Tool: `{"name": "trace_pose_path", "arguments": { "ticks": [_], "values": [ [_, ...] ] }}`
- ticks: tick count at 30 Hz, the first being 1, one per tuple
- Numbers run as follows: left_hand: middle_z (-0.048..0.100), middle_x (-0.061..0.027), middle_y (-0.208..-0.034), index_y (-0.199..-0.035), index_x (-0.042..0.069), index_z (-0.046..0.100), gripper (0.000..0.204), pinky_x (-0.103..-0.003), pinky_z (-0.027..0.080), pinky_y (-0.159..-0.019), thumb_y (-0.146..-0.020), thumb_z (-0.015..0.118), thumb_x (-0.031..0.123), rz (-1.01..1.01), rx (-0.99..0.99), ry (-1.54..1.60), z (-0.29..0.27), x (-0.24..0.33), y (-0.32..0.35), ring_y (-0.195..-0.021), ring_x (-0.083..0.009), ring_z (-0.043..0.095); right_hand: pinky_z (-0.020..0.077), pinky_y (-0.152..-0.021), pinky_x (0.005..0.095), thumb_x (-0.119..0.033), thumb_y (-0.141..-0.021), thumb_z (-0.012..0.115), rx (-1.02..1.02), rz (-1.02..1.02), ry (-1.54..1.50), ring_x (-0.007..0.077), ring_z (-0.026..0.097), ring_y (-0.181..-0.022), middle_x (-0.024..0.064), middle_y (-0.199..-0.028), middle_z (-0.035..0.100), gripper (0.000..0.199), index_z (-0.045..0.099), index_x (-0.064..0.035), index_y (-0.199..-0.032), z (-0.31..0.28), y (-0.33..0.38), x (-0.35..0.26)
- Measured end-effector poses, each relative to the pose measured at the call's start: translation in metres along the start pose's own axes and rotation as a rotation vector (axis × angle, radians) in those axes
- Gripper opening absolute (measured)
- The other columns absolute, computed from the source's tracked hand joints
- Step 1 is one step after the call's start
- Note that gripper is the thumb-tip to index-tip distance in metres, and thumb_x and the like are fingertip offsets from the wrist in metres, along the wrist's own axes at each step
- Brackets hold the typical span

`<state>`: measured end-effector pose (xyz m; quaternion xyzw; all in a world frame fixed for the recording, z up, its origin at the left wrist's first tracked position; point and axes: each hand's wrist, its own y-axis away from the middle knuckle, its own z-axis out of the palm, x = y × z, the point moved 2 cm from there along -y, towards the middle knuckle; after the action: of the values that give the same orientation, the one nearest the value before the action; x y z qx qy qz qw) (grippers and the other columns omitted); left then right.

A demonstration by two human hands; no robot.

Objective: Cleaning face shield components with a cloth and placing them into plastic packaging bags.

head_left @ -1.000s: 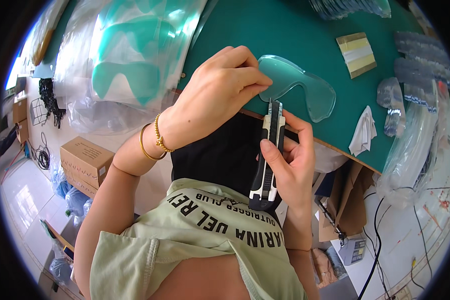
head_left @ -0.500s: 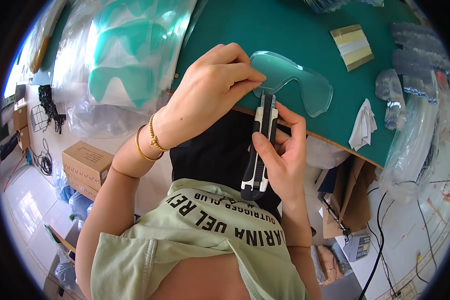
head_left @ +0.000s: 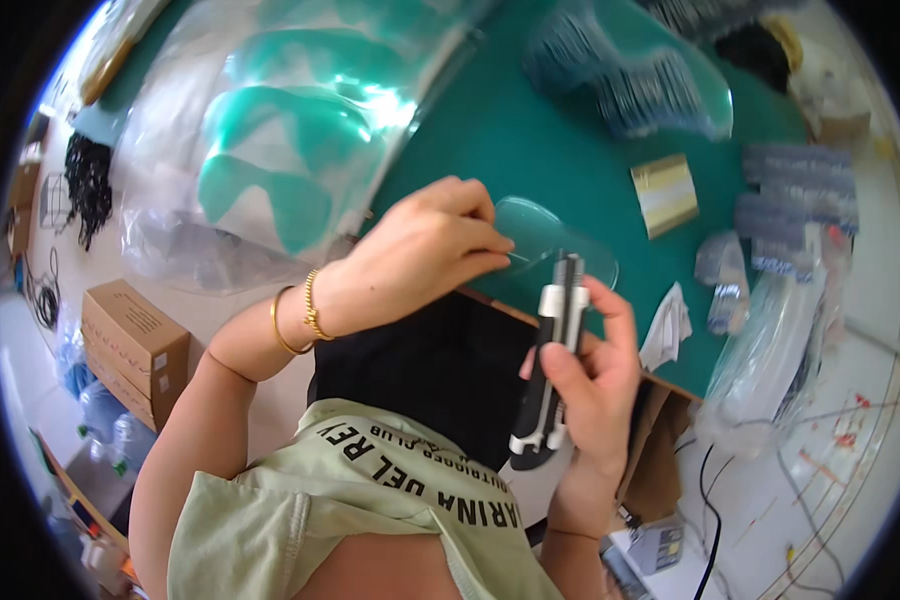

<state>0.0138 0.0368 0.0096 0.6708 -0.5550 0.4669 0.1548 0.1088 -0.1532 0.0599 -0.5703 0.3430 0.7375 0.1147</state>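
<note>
My left hand [head_left: 430, 240] is closed in a pinch beside a clear goggle lens [head_left: 545, 235] that lies near the front edge of the green tabletop [head_left: 470, 130]. A thin pale sliver shows at its fingertips, too small to name. My right hand [head_left: 600, 385] is wrapped round a black and white utility knife [head_left: 548, 375], thumb along the handle. Its metal tip points away from me, over the right part of the lens and a little apart from my left fingertips. The knife and my right fingers partly hide the lens.
Plastic sheeting with green goggle-shaped lenses [head_left: 270, 190] covers the left side. Bundled clear lenses [head_left: 650, 90] lie at the back. To the right are a yellowish pad [head_left: 665, 195], a white cloth [head_left: 667, 328] and plastic-wrapped stacks [head_left: 770, 330]. Cardboard boxes [head_left: 135, 345] stand on the floor at left.
The whole view has shifted, with more of the table's far side showing. My right hand has drawn the knife rightward, away from my left fingertips. The left hand keeps its pinch.
</note>
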Motion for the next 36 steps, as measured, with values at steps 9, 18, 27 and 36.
{"name": "trace_pose_path", "arguments": {
  "ticks": [9,18,27,36],
  "values": [
    [0.058,-0.0105,-0.092,-0.083,0.003,0.068,0.007,-0.039,0.049,-0.083,-0.083,0.07,0.01,0.136,0.06,0.047,0.009,-0.013,0.013,-0.095,-0.0297,0.057,0.0526,-0.068,0.0305,-0.025,-0.101,0.062,-0.394,-0.108,-0.2,0.0149,0.065,-0.074,0.0075,-0.09,0.068,0.025,0.065,-0.0001,-0.105,0.169,-0.178,-0.074],
    [0.051,-0.007,-0.085,-0.074,0.008,0.066,0.012,-0.035,0.048,-0.079,-0.083,0.07,0.015,0.217,0.093,-0.031,0.025,-0.01,0.007,-0.088,-0.0257,0.053,0.0535,-0.076,0.0397,-0.009,-0.094,0.067,0.006,-0.248,-0.336,0.0234,0.061,-0.086,0.0136,-0.103,0.062,0.027,0.055,0.0052,-0.113,0.202,-0.422,-0.105],
    [0.058,-0.0084,-0.085,-0.085,0.003,0.072,0.01,-0.038,0.05,-0.074,-0.083,0.074,0.013,0.061,0.128,-0.016,0.006,-0.009,0.006,-0.083,-0.0272,0.058,0.052,-0.076,0.024,-0.024,-0.106,0.053,-0.088,-0.741,0.427,0.0135,0.067,-0.082,0.0088,-0.103,0.071,0.03,0.066,0.0011,-0.117,0.087,-0.131,-0.102],
    [0.062,-0.0092,-0.088,-0.092,0.002,0.072,0.011,-0.038,0.049,-0.072,-0.086,0.072,0.011,-0.023,0.084,-0.101,0.013,0.003,0.006,-0.081,-0.0275,0.059,0.0539,-0.079,0.0325,-0.001,-0.079,0.078,-0.051,-0.747,1.027,0.0241,0.068,-0.09,0.0101,-0.103,0.069,0.023,0.071,-0.002,-0.1,-0.005,-0.066,0.002]
  ]
}}
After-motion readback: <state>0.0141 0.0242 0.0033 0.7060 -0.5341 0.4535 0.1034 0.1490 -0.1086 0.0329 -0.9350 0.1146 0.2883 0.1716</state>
